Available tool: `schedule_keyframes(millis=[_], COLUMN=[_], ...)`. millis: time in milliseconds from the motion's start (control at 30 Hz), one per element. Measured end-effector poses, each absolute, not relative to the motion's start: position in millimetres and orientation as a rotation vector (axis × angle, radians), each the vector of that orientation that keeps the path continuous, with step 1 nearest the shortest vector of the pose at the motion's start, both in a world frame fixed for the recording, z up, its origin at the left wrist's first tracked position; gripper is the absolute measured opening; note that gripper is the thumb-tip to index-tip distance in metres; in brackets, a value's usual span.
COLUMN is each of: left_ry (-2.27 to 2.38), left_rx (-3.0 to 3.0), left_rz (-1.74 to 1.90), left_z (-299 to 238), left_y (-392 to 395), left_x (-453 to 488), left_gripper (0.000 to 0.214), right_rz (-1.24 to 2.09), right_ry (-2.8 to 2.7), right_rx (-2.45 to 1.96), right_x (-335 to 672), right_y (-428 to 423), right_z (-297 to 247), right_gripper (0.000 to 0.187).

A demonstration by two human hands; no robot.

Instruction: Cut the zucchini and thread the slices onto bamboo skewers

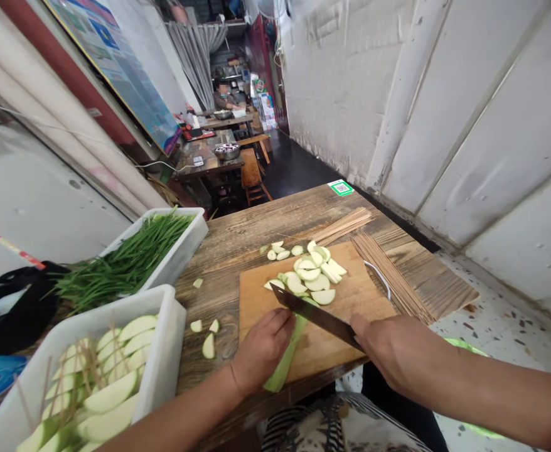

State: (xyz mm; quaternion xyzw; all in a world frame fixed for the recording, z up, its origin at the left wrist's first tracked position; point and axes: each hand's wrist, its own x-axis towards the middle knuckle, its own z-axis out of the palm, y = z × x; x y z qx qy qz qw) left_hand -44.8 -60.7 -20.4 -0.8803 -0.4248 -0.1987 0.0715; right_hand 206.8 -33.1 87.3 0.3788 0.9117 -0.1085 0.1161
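Note:
My right hand [388,345] is wrapped round the handle of a dark, broad-bladed kitchen knife [320,322]. Its blade slants across a long pale-green vegetable, which looks like a zucchini [285,363], on the wooden cutting board [256,295]. My left hand [266,345] grips the vegetable from the left, fingers curled near the blade. Just beyond the knife lies a heap of pale half-round slices [309,274]. Whether the edge is in the flesh I cannot tell. The near end of the vegetable sticks out past the board's front edge.
At left stand a white tub of skewered slices [169,314] and a white tub of long green stalks [195,235]. Thin wooden skewers [393,276] lie right of the board. Offcuts [208,345] dot the wooden table [238,229]. A person [226,97] sits far back.

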Motion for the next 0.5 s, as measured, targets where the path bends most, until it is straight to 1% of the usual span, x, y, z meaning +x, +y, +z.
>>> schedule_keyframes(millis=[100,233,333,500], left_ry=[-1.298,-1.334,-1.339,-1.271], left_rx=[-2.657,-2.677,-2.691,-2.664], left_rz=[-0.591,-0.593,-0.572,-0.551], left_z=[-21.1,-21.3,-20.7,-20.2], left_y=[-60.0,-59.2,-59.7,-61.6], left_x=[-44.2,-43.8,-43.7,-44.5], left_gripper=[0.024,0.025,0.025,0.025], right_rz=[-0.319,-0.425,-0.479,-0.404], right_ry=[2.652,2.592,2.586,2.649], right_rx=[1.094,1.029,0.995,1.007], right_x=[203.7,198.2,196.5,199.0], right_y=[-31.5,-27.1,-25.5,-28.9], right_z=[89.5,88.1,83.1,84.7], right_gripper=[0.022,0.029,0.031,0.029])
